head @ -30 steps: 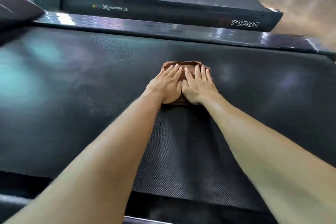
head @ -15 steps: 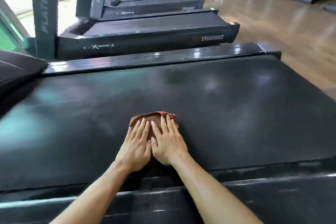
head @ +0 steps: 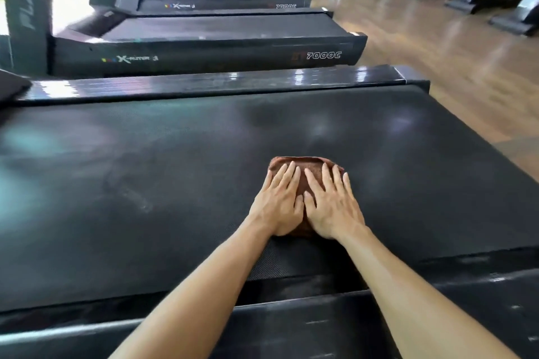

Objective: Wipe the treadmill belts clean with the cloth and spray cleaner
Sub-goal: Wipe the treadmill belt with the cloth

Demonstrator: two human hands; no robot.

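One brown cloth, folded, soft and light, likely prone to bunching; pressed flat on treadmill belt, mid-width, by left hand and right hand, fingers straight, thumbs touching. Best held by flat palm pressure.

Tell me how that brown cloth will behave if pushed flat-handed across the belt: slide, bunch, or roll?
Probably slides while held: the left hand and right hand press flat on the brown cloth. It looks soft and folded, so its far edge may bunch. The treadmill belt looks textured, so expect some drag. Rolling seems unlikely.
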